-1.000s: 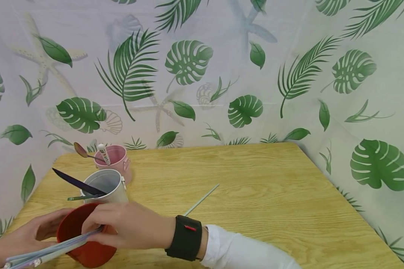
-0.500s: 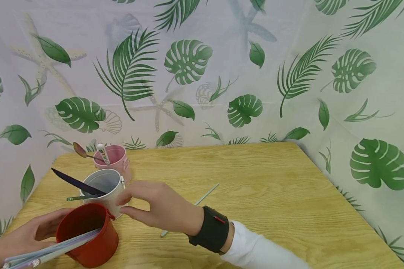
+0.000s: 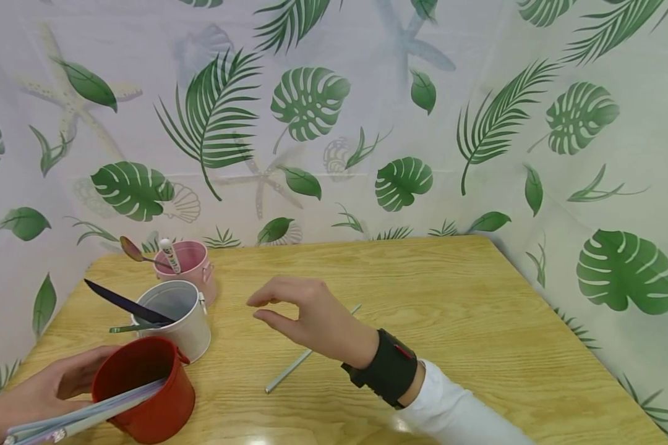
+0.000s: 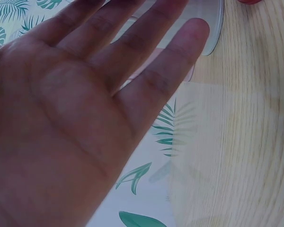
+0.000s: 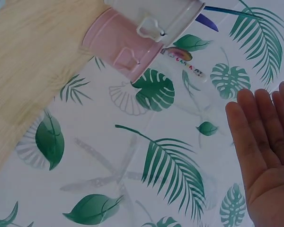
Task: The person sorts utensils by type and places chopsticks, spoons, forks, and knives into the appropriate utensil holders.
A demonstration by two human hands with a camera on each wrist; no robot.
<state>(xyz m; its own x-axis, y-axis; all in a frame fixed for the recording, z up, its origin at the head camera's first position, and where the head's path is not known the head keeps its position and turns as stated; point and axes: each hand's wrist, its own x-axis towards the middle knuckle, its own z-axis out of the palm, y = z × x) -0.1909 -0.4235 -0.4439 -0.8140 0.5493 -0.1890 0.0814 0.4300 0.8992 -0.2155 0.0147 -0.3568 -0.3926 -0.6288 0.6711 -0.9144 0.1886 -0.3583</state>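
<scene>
A red bucket (image 3: 161, 395) stands at the front left, with several pale chopsticks (image 3: 97, 408) leaning over its near rim. My left hand (image 3: 50, 386) lies at the bucket's left side, fingers at the rim and thumb partly behind the chopsticks. In the left wrist view its fingers (image 4: 154, 80) are straight, and only a sliver of red shows at the top edge. Above the table, my right hand (image 3: 317, 318) hovers with loosely bent fingers and nothing in them. Beneath it, a single chopstick (image 3: 289, 371) lies on the wood, partly hidden by the hand.
Behind the red bucket is a white bucket (image 3: 192, 334) holding a dark-bladed knife (image 3: 125, 301) and a green-ended utensil (image 3: 128, 329). A pink bucket (image 3: 207, 281) farther back holds a spoon (image 3: 132, 248) and a utensil with a white handle (image 3: 169, 254). A leaf-patterned sheet hangs behind the table.
My right hand has let go of the chopsticks at the red bucket and moved right and up, uncovering more of the table chopstick's thick end. The left hand and bucket stay put.
</scene>
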